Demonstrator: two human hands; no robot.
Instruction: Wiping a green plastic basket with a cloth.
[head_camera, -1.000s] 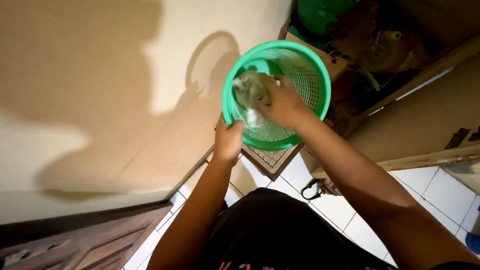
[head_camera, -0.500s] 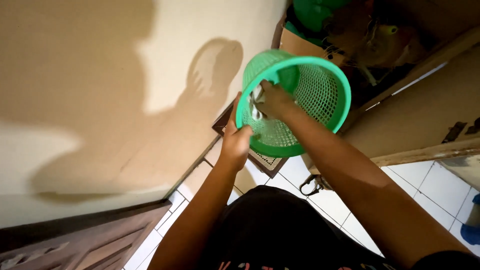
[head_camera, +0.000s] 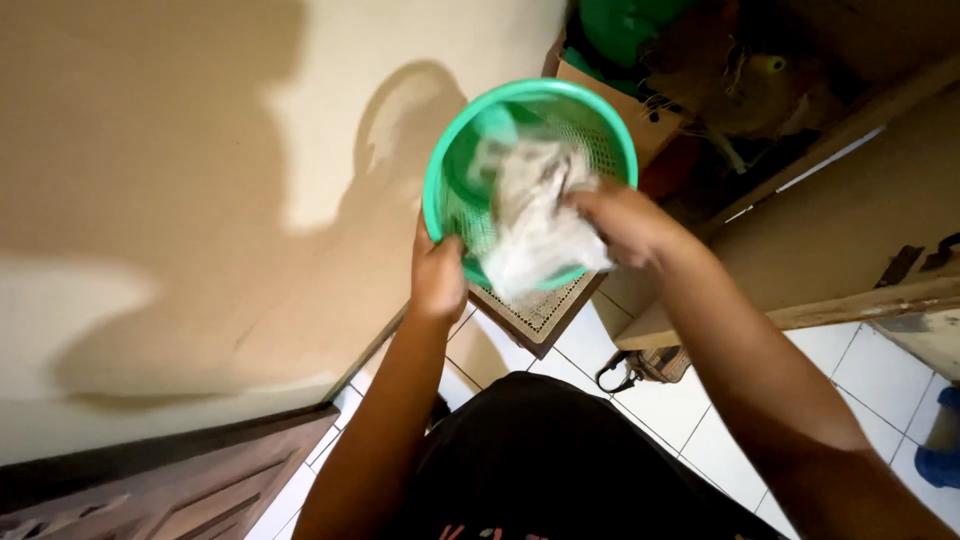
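item: round green plastic mesh basket (head_camera: 470, 190), solid rim, perforated wall. held up in front of the person, near a beige wall, its opening turned toward the camera.

left hand (head_camera: 437, 275): closed around the lower left part of the basket's rim, thumb side toward the camera, fingers behind the wall and hidden. forearm rises from the lower middle of the view.

right hand (head_camera: 625, 222): at the basket's right rim, fingers pinched shut on a crumpled pale grey-white cloth (head_camera: 530, 225). forearm comes in from the lower right corner.

cloth: bunched and blurred; it lies across the basket's opening and its lower end hangs over the near rim. whether it touches the mesh inside cannot be told.

surroundings:
- beige plastered wall (head_camera: 200, 180), filling the left half of the view, with dark shadows of the person and of the basket on it.
- dark wooden frame with a woven cane panel (head_camera: 540, 310), directly below the basket, standing on the floor against the wall.
- white tiled floor (head_camera: 680, 420), showing between the arms and at lower right.
- dark wooden carved door (head_camera: 170, 480), lower left corner.
- brown cardboard box (head_camera: 610, 90), behind the basket at upper middle, with green plastic ware (head_camera: 620, 25) above it.
- pale wooden cabinet panel (head_camera: 850, 230), right side, with dark metal fittings at its right edge.
- small tan strapped bag (head_camera: 650, 365), on the tiles just below the right forearm.
- black garment (head_camera: 560, 470), worn by the person, bottom centre.
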